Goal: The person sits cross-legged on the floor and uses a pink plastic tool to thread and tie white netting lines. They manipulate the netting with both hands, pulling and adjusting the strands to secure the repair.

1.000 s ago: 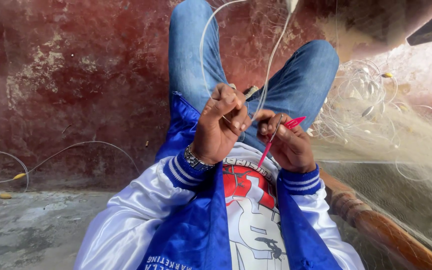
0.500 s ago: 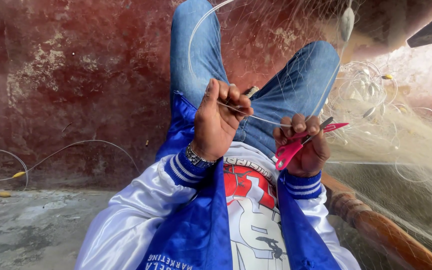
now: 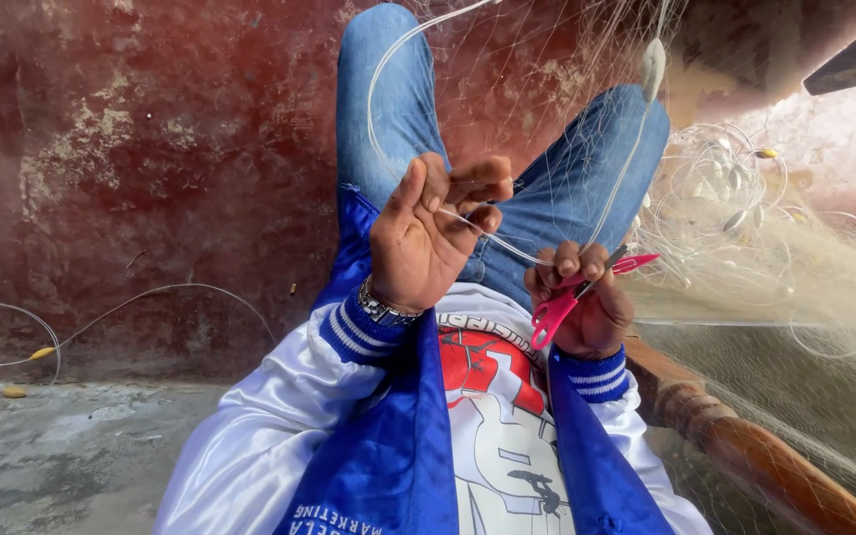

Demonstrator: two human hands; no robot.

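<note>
My left hand (image 3: 428, 233) is raised over my lap, its fingertips pinching a thin white line (image 3: 492, 233) of the fishing net. That line runs taut down to my right hand (image 3: 582, 302), which grips pink-handled scissors (image 3: 572, 292) with the blades pointing right. The pale fishing net (image 3: 745, 228) drapes over my blue-jeaned knees and piles up to the right. A white rope (image 3: 383, 89) loops up over my left leg, and a pale oval float (image 3: 653, 64) hangs above my right knee.
A worn dark-red wall fills the back. A brown wooden rail (image 3: 735, 446) runs along the lower right under the net. On the grey concrete floor at left lies a loop of line (image 3: 151, 297) with small yellow floats (image 3: 42, 353).
My hands have drawn apart, stretching the line between them. My left hand has lifted and opened its palm toward me. My right hand with the scissors has shifted right and turned.
</note>
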